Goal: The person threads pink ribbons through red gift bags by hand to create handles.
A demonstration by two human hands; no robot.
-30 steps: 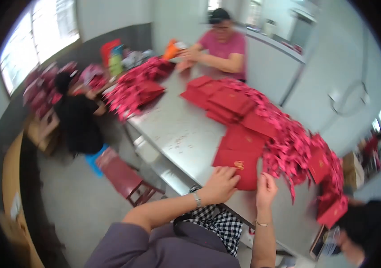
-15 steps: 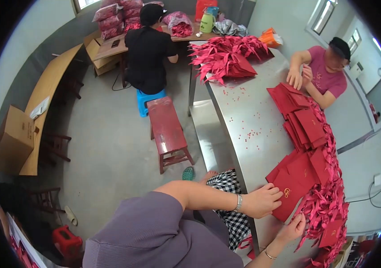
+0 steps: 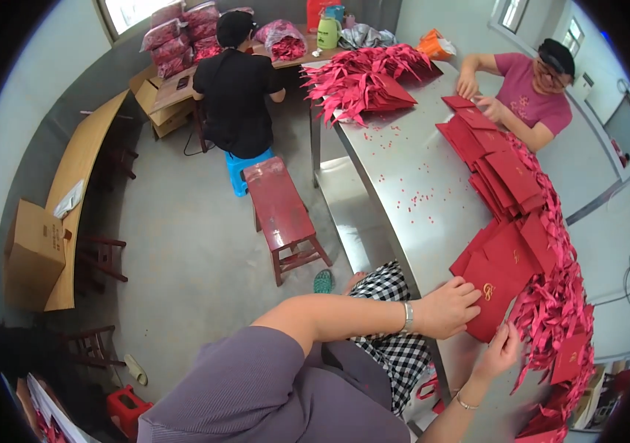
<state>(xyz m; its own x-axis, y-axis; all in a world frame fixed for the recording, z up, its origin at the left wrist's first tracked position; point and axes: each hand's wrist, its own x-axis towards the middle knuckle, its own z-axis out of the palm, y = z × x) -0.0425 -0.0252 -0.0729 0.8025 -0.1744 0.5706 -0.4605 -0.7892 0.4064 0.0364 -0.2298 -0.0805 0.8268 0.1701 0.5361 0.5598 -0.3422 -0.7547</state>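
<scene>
A flat red paper bag [image 3: 500, 289] with a gold emblem lies at the near end of the steel table, on a row of similar red bags [image 3: 505, 177]. My left hand [image 3: 446, 306] lies along its left edge, fingers bent and closed over that edge. By its lower right corner my right hand [image 3: 499, 351] is closed, thumb and fingertips pinched together. A thin strand, perhaps ribbon, seems to run from that pinch, but what it holds is hard to make out. Glossy red ribbons [image 3: 551, 325] heap up along the bags' right side, close to my right hand.
Across the steel table [image 3: 418, 251], a person in a pink shirt [image 3: 529, 103] handles the far bags. A ribboned pile [image 3: 363, 81] stands at the far end, near red paper dots. Another person in black [image 3: 235, 103] sits beyond a red wooden bench [image 3: 279, 203].
The view has shifted slightly. My hands keep nearly the same places on the bag. The person across has moved both hands to the farthest bags, where one bag's top now stands raised.
</scene>
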